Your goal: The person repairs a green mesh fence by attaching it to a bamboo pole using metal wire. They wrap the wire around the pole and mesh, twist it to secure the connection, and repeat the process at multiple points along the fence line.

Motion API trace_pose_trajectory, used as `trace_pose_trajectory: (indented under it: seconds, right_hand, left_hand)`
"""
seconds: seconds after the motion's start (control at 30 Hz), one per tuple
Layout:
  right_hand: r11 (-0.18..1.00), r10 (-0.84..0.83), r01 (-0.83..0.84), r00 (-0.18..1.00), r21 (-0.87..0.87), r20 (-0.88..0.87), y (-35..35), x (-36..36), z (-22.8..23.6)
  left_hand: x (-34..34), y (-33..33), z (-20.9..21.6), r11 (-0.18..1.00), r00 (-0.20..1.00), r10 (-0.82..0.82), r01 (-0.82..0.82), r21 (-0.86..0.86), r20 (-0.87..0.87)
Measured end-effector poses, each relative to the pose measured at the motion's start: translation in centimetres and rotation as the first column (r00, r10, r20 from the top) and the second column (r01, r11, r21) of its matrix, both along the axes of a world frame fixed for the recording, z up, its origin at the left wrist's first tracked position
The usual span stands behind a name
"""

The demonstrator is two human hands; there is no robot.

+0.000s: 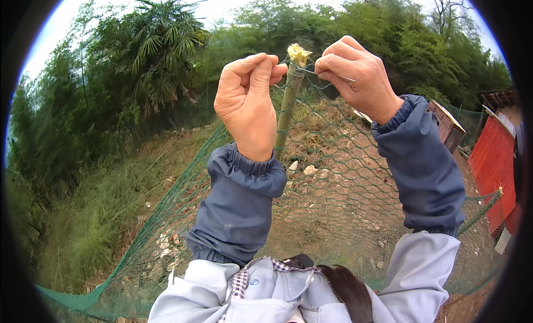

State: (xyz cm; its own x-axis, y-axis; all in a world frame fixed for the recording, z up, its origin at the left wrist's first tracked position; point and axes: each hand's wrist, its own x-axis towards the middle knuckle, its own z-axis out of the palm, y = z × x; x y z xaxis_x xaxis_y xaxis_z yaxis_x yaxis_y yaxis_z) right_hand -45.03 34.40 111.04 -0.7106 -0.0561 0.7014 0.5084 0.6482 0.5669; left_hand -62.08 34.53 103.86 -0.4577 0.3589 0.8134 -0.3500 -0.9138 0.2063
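Observation:
A greenish bamboo post with a splintered pale top rises between my hands. Green netting hangs from it and spreads to both sides. My right hand, just right of the post top, pinches a thin wire between thumb and forefinger. One end of the wire pokes out past the fingers, while the other reaches the post just under its splintered top. On the post's left side, my left hand is closed in a pinch, fingertips close to the post; what they hold is hidden.
Grassy slope and a palm tree lie to the left. Beyond the net is bare soil with pale stones. A red panel and a small wooden structure stand at the right, near another net stake.

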Motion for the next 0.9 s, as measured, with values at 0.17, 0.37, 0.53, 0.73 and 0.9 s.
trace_pose_trajectory:
  seconds: [0.17, 0.37, 0.53, 0.73, 0.9]
  right_hand:
    - [0.992, -0.01, 0.004, 0.999, 0.128, 0.051, 0.3, -2.2, -1.6]
    - [0.991, 0.099, -0.11, 0.986, -0.079, -0.134, 2.0, -4.6, -3.2]
    - [0.983, 0.181, -0.167, 0.955, 0.081, -0.235, 3.1, -5.0, -2.4]
    - [0.915, 0.064, -0.243, 0.876, -0.323, -0.478, 2.2, -4.2, -2.0]
    - [0.697, 0.087, -0.413, 0.861, -0.587, -0.502, 1.8, -3.8, -1.0]
  left_hand:
    - [0.2, -0.6, 1.6, 0.901, 0.898, 0.414, -0.381, 0.208, -0.148]
    - [0.8, -1.5, 1.3, 0.703, 0.688, 0.68, -0.516, 0.489, -0.253]
    - [0.5, -1.1, 0.6, 0.92, 0.933, 0.359, -0.354, 0.169, 0.002]
    - [-1.1, 0.2, 0.2, 0.609, 0.498, 0.743, -0.78, 0.143, -0.447]
    - [-0.8, 1.0, 0.3, 0.712, 0.611, 0.645, -0.698, 0.073, -0.459]
